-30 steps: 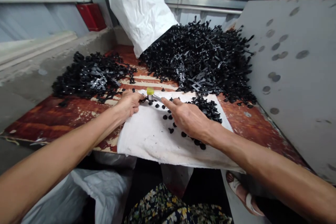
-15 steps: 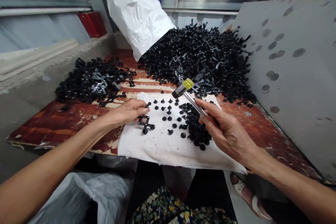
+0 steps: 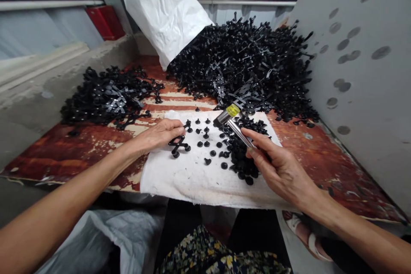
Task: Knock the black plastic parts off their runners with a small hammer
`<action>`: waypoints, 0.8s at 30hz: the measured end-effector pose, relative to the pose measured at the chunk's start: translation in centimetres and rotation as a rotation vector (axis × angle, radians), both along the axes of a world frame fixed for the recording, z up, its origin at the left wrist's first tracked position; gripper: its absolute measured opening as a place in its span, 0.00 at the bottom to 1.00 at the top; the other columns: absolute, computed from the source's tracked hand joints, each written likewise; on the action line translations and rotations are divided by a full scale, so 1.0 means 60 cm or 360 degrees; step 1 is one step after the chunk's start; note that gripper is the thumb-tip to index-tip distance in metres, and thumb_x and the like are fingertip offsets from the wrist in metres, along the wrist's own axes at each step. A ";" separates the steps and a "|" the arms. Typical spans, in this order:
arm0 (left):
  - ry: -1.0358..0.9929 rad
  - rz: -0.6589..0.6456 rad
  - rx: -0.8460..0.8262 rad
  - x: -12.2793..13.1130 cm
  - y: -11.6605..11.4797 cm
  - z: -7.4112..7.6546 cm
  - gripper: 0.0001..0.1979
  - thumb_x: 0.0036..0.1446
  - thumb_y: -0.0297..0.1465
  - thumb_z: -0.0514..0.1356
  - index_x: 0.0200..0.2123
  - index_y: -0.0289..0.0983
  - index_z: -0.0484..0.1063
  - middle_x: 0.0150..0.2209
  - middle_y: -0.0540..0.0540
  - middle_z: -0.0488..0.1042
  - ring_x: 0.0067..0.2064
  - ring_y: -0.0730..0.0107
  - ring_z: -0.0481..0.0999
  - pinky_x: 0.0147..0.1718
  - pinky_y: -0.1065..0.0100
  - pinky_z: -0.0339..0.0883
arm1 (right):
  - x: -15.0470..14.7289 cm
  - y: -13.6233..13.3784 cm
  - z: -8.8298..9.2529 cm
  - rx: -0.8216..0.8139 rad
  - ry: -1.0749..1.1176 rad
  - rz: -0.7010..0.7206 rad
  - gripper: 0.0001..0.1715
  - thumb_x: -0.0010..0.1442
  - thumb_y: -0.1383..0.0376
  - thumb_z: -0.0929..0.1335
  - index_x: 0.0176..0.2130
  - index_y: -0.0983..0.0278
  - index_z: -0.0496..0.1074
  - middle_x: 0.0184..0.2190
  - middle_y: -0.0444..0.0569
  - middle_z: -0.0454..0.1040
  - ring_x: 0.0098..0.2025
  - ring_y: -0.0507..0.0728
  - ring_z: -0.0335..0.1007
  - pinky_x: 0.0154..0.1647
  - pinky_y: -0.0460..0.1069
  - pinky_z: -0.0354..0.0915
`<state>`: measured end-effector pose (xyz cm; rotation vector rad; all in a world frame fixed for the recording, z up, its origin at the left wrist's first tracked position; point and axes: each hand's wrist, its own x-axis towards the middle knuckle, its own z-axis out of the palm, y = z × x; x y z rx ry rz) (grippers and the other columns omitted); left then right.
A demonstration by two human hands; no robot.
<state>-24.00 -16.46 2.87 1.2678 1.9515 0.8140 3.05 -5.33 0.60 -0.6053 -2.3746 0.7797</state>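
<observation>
My left hand (image 3: 166, 132) pinches a black jointed linkage (image 3: 179, 144) with round feet at its ends, over the left part of a white cloth (image 3: 186, 175). In my right hand (image 3: 276, 162) is a small mallet (image 3: 239, 130) with a metal handle, one yellow face and one dark face. Its head is raised above the cloth, right of the linkage. Several small black round-based pegs (image 3: 206, 143) stand or lie spread between my hands. Beside and partly beneath my right hand lies a heap of the same pegs (image 3: 239, 158).
A large pile of black linkages (image 3: 250, 64) fills the back of the worn red table (image 3: 96, 154), below a white sack (image 3: 163, 13). A smaller linkage pile (image 3: 105, 98) lies at left. A grey spotted panel (image 3: 362, 90) borders the right side. Another sack (image 3: 105, 239) hangs below the front edge.
My left hand has moved slightly up and right with the linkage, bringing it near the back-left pegs. The mallet has dropped a little lower. The camera view has shifted slightly.
</observation>
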 end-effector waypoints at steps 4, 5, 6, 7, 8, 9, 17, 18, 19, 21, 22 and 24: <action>0.0036 0.0025 0.0005 -0.001 0.004 -0.003 0.11 0.51 0.35 0.58 0.21 0.35 0.69 0.19 0.50 0.65 0.23 0.73 0.60 0.23 0.72 0.53 | 0.000 -0.001 0.000 -0.0001 -0.0015 0.0001 0.26 0.64 0.68 0.61 0.60 0.64 0.68 0.40 0.53 0.81 0.38 0.57 0.78 0.42 0.53 0.75; 0.0040 0.0039 0.0004 -0.001 0.005 -0.004 0.10 0.51 0.34 0.58 0.21 0.35 0.70 0.18 0.50 0.65 0.22 0.73 0.60 0.23 0.72 0.53 | 0.000 -0.002 -0.001 0.0000 -0.0019 0.0005 0.26 0.64 0.68 0.61 0.60 0.64 0.68 0.40 0.53 0.81 0.37 0.57 0.78 0.42 0.53 0.75; 0.0044 0.0049 0.0004 -0.002 0.005 -0.005 0.10 0.51 0.34 0.58 0.21 0.35 0.70 0.18 0.51 0.66 0.22 0.73 0.60 0.23 0.72 0.52 | 0.000 -0.002 -0.002 0.0000 -0.0018 0.0006 0.26 0.64 0.68 0.61 0.60 0.65 0.68 0.41 0.53 0.81 0.37 0.56 0.78 0.41 0.52 0.75; 0.0048 0.0052 0.0008 -0.002 0.005 -0.006 0.10 0.51 0.34 0.57 0.21 0.35 0.70 0.18 0.51 0.66 0.22 0.73 0.61 0.23 0.72 0.52 | 0.000 -0.002 -0.002 0.0001 -0.0013 0.0005 0.26 0.64 0.68 0.61 0.60 0.65 0.68 0.41 0.54 0.81 0.36 0.56 0.78 0.40 0.52 0.75; 0.0054 0.0051 0.0012 -0.002 0.005 -0.007 0.10 0.51 0.34 0.57 0.21 0.36 0.70 0.18 0.51 0.66 0.22 0.73 0.61 0.23 0.72 0.52 | 0.000 -0.002 -0.004 0.0003 -0.0008 0.0003 0.26 0.64 0.68 0.61 0.60 0.66 0.68 0.40 0.54 0.80 0.36 0.56 0.78 0.40 0.51 0.75; 0.0059 0.0047 0.0015 -0.002 0.005 -0.006 0.11 0.51 0.34 0.57 0.20 0.36 0.69 0.19 0.50 0.66 0.23 0.72 0.61 0.23 0.72 0.53 | 0.000 -0.002 -0.004 0.0006 -0.0003 0.0000 0.26 0.64 0.67 0.61 0.60 0.67 0.68 0.40 0.54 0.80 0.36 0.56 0.78 0.39 0.51 0.75; 0.0131 -0.0005 -0.0012 0.001 0.008 -0.004 0.13 0.52 0.33 0.56 0.18 0.37 0.65 0.18 0.51 0.64 0.23 0.73 0.61 0.24 0.71 0.52 | 0.000 -0.002 -0.003 0.0016 -0.0026 0.0006 0.26 0.64 0.67 0.61 0.60 0.66 0.68 0.38 0.52 0.80 0.32 0.54 0.76 0.36 0.49 0.74; 0.0128 0.0000 -0.0009 0.001 0.008 -0.004 0.13 0.52 0.33 0.56 0.17 0.37 0.64 0.18 0.51 0.64 0.22 0.73 0.60 0.24 0.71 0.52 | 0.000 -0.002 -0.003 0.0017 -0.0020 0.0007 0.26 0.64 0.67 0.61 0.60 0.65 0.68 0.37 0.52 0.80 0.31 0.54 0.75 0.34 0.49 0.74; 0.0121 0.0006 -0.0006 0.001 0.009 -0.005 0.13 0.52 0.33 0.56 0.17 0.37 0.64 0.18 0.51 0.64 0.22 0.73 0.60 0.24 0.71 0.52 | -0.001 -0.002 -0.003 0.0013 -0.0017 0.0010 0.26 0.63 0.67 0.61 0.60 0.64 0.68 0.37 0.51 0.80 0.30 0.54 0.74 0.32 0.48 0.73; 0.0104 0.0015 -0.0004 0.001 0.009 -0.008 0.13 0.52 0.33 0.56 0.17 0.37 0.64 0.18 0.51 0.64 0.22 0.73 0.60 0.23 0.71 0.52 | -0.001 -0.003 -0.003 0.0006 -0.0003 0.0013 0.26 0.63 0.68 0.61 0.60 0.64 0.68 0.36 0.50 0.80 0.27 0.53 0.72 0.29 0.47 0.72; 0.0102 0.0019 -0.0001 0.001 0.010 -0.009 0.13 0.52 0.33 0.56 0.17 0.37 0.64 0.18 0.51 0.63 0.22 0.73 0.60 0.23 0.71 0.52 | -0.002 -0.003 -0.004 0.0009 0.0006 0.0013 0.26 0.63 0.68 0.61 0.59 0.64 0.68 0.35 0.50 0.79 0.26 0.52 0.71 0.28 0.47 0.71; 0.0104 0.0026 0.0004 0.001 0.011 -0.012 0.13 0.52 0.32 0.56 0.17 0.37 0.64 0.17 0.52 0.63 0.22 0.73 0.60 0.23 0.72 0.52 | -0.002 -0.003 -0.005 0.0014 -0.0005 0.0003 0.26 0.63 0.68 0.61 0.59 0.64 0.68 0.33 0.49 0.79 0.25 0.52 0.70 0.26 0.46 0.70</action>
